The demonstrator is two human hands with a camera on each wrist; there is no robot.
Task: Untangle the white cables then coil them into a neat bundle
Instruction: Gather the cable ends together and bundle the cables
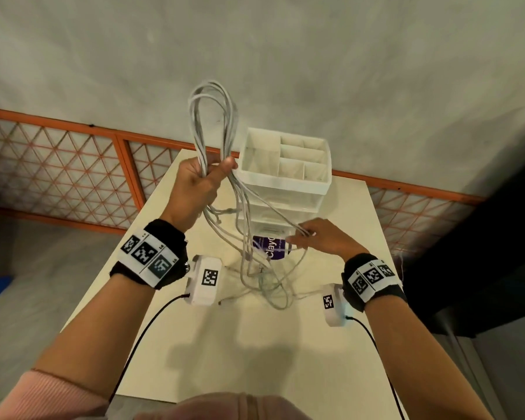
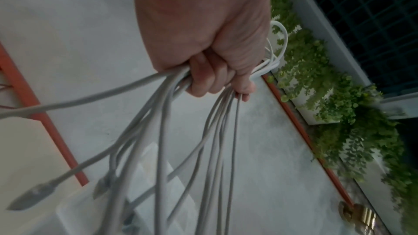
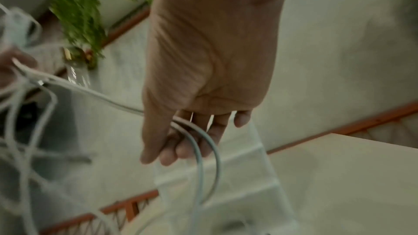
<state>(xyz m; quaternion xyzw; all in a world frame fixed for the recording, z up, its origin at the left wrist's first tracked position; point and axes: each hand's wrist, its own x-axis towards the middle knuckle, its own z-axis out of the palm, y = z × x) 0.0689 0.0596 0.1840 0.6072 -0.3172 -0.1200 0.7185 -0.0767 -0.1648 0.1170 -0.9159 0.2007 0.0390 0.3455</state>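
Note:
My left hand (image 1: 200, 183) is raised over the cream table (image 1: 225, 353) and grips a gathered bunch of white cables (image 1: 212, 116), whose loops stand up above the fist. In the left wrist view the curled fingers (image 2: 210, 81) close round several strands (image 2: 162, 140), and plug ends (image 2: 34, 196) dangle below. From the fist the strands drop to a loose tangle (image 1: 264, 283) on the table. My right hand (image 1: 309, 237), lower and to the right, holds two strands (image 3: 203, 149) between thumb and fingers (image 3: 187, 142).
A white compartment organiser (image 1: 285, 174) stands on the far part of the table, right behind the cables, with a purple label (image 1: 270, 251) at its foot. An orange lattice railing (image 1: 73, 165) runs beyond. Green plants (image 2: 328, 87) line the wall.

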